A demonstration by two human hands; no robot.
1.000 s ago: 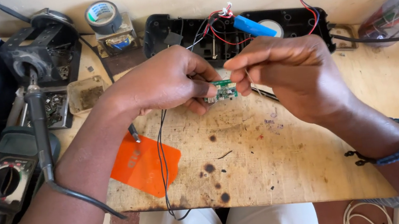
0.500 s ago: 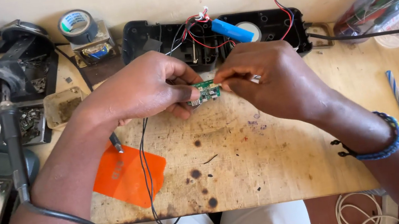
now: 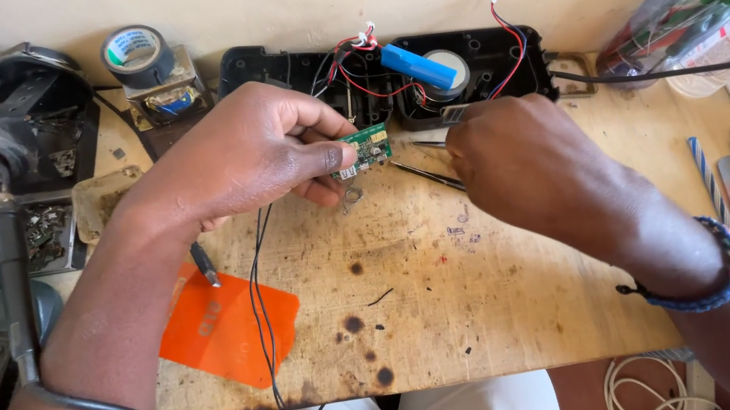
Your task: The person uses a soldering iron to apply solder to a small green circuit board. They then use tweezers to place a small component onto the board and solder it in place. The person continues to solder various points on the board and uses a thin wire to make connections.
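Hands have parted: my right hand has drawn back from the board, fingers curled on a thin metal tool I can barely see. My left hand alone pinches the small green board near the table's far edge, before the black plastic casing. Scorched, pitted wood lies below.

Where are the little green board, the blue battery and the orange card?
green circuit board [image 3: 364, 150], head view, middle of its face.
blue battery [image 3: 418, 66], head view, middle of its body.
orange card [image 3: 228, 324], head view, its flat middle.
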